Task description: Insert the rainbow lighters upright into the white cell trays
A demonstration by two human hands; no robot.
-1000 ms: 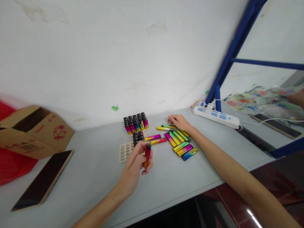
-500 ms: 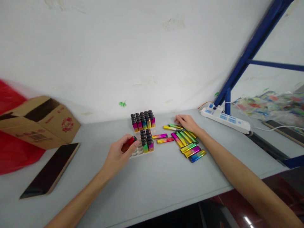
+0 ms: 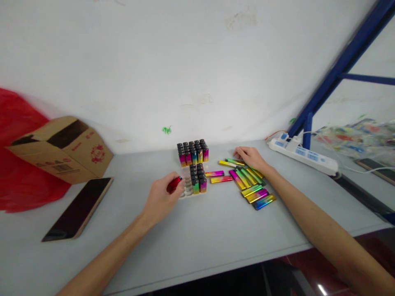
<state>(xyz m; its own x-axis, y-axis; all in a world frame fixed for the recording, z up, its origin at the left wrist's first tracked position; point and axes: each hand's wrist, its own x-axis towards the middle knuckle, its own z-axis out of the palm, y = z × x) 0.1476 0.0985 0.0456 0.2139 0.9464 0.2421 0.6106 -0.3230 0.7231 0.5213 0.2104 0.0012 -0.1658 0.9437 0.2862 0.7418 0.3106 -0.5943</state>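
My left hand (image 3: pixel 163 196) holds a red lighter (image 3: pixel 174 185) at the left side of a white tray (image 3: pixel 193 195) with round slots. Two columns of upright lighters (image 3: pixel 199 181) with black tops fill the tray's right part. Behind them stands a block of several upright lighters (image 3: pixel 194 153). My right hand (image 3: pixel 249 156) rests at the back edge of a pile of loose lighters (image 3: pixel 247 176), fingers bent together; what they may grip is too small to tell. A red-yellow lighter (image 3: pixel 221 179) lies between tray and pile.
An open cardboard box (image 3: pixel 70 156) and a red bag (image 3: pixel 18 164) are at the left, with a dark phone (image 3: pixel 78 209) in front. A white power strip (image 3: pixel 304 156) lies at the right beside a blue metal frame (image 3: pixel 336 65). A white wall stands behind.
The whole view has shifted, so most things appear further right. My left hand still holds the red lighter beside the tray. My right hand remains at the pile.
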